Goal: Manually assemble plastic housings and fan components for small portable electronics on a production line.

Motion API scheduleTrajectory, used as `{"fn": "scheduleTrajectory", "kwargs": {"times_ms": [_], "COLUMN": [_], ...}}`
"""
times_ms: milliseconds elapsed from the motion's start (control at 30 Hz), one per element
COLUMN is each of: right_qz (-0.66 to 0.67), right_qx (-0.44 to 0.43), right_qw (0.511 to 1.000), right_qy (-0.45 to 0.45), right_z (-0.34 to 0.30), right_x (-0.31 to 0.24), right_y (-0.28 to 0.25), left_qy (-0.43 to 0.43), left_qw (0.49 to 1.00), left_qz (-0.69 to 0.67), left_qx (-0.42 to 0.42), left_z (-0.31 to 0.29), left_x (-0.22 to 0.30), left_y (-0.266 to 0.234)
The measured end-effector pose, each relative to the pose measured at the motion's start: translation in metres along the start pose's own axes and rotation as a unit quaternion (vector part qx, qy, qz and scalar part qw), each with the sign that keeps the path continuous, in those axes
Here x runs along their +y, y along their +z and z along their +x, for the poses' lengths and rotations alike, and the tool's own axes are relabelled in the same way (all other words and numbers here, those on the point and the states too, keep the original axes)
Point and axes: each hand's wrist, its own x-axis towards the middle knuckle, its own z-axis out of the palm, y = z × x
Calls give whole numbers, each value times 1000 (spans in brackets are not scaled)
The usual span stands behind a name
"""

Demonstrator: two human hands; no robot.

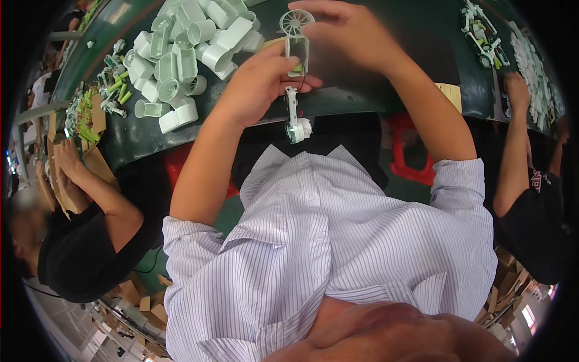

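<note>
A pale green plastic fan housing (296, 22) with a round spoked grille and a narrow open body stands upright over the table's near side. My left hand (259, 84) is closed round its lower body, thumb in front, with a bright green-yellow piece showing inside. At the grille's right edge my right hand (356, 33) has its thumb against the rim and a finger reaching over the top; part of its grip is hidden. Below my left hand, a small white part with a motor-like round end (297, 123) hangs by a thin dark wire, past the table edge.
A heap of pale green plastic housings (181, 60) covers the table to the left. Small wired assemblies (114, 84) lie farther left, more (482, 36) at far right. Co-workers' arms (90, 181) are on both sides. A red stool (410, 151) stands under the table.
</note>
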Motion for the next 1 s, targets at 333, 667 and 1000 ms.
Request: {"fn": "scheduleTrajectory", "kwargs": {"times_ms": [333, 667, 1000], "right_qz": [178, 659, 442], "right_qx": [-11, -82, -48], "right_qw": [984, 739, 885], "right_qy": [-27, 115, 139], "right_z": [-60, -74, -65], "right_x": [-34, 30, 30], "right_y": [21, 64, 43], "left_qy": [149, 214, 208], "left_qw": [949, 946, 963], "left_qz": [-257, -214, -157], "left_qx": [-104, -113, -71], "left_z": [-22, -18, -19], "left_x": [4, 10, -5], "left_y": [-16, 8, -3]}}
